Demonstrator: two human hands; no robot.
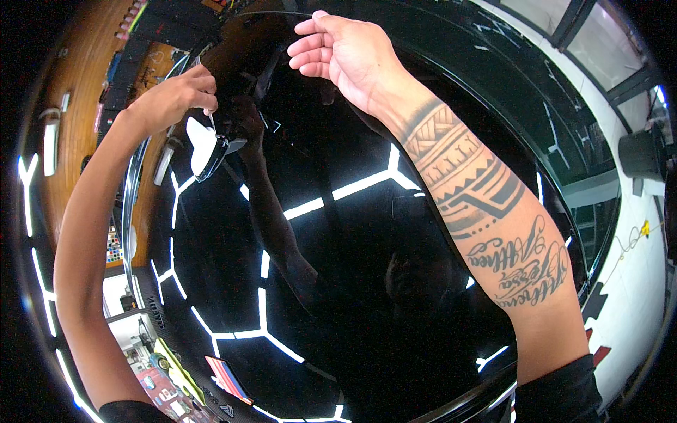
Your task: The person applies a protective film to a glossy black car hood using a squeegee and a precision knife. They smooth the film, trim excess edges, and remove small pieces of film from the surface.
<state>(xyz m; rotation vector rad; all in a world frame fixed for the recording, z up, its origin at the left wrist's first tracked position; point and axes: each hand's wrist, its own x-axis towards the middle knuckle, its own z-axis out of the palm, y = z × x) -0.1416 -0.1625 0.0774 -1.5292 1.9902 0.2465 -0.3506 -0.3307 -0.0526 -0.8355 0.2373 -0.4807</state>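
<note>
One left hand (182, 94), one right hand (350, 59) | apart, grips unclear | black panel (345, 261) beneath both

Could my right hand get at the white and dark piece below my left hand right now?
Probably yes, by moving left and closer in: only the glossy black surface appears between the right hand and the white and dark piece. The left hand, close above it, might crowd the approach.

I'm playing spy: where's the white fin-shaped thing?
The white fin-shaped thing is in the head view's upper left, just below the left hand, against the shiny black surface.
</note>
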